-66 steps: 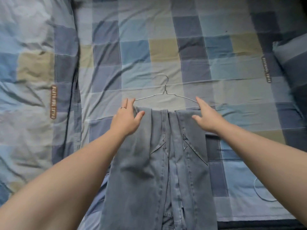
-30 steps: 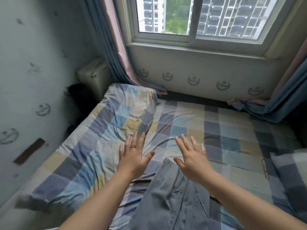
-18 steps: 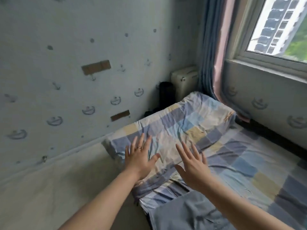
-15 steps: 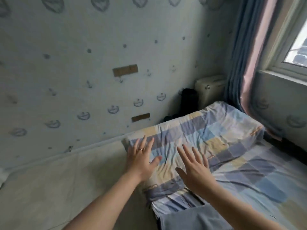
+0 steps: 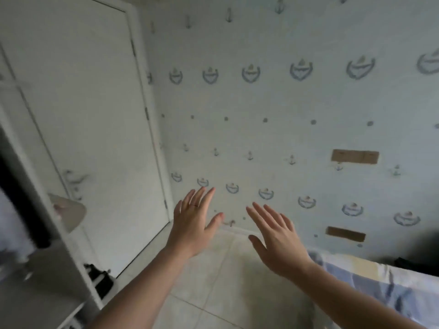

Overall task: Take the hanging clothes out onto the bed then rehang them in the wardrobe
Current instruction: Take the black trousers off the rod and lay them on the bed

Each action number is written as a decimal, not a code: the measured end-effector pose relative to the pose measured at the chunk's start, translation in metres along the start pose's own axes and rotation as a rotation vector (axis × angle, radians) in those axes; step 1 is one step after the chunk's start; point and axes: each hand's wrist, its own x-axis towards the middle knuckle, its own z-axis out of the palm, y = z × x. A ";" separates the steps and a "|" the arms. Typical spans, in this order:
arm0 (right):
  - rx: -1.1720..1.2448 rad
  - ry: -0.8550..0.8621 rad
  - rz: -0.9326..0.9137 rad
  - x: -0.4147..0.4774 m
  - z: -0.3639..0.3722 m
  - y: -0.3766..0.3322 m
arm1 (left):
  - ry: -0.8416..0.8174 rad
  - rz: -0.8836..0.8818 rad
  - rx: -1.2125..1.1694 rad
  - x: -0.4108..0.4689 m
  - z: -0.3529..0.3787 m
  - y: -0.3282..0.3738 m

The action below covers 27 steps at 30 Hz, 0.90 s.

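Dark opening (image 5: pixel 23 198) at nine o'clock is likely the wardrobe: turn there, left grip (image 5: pixel 193 224) and right grip (image 5: pixel 278 243) both spread wide, empty; lift one garment by its hook.

Head cam, wide-angle, facing wall (image 5: pixel 285 103) fairly near (tilted slightly down), door (image 5: pixel 83 115) at left, bed (image 5: pixel 380 279) lower rt

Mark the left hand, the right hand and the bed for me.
left hand (image 5: pixel 191 225), head view, back of the hand.
right hand (image 5: pixel 278 244), head view, back of the hand.
bed (image 5: pixel 384 276), head view, checked sheet at its corner.
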 end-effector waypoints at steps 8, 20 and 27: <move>0.046 0.179 -0.357 0.172 -0.008 -0.185 | 0.328 -0.099 0.233 0.009 -0.192 -0.155; 0.166 0.580 -0.800 0.353 -0.088 -0.427 | 0.576 -0.232 0.649 -0.004 -0.434 -0.295; 0.259 0.685 -1.001 0.428 -0.120 -0.533 | 0.624 -0.438 0.892 0.000 -0.515 -0.367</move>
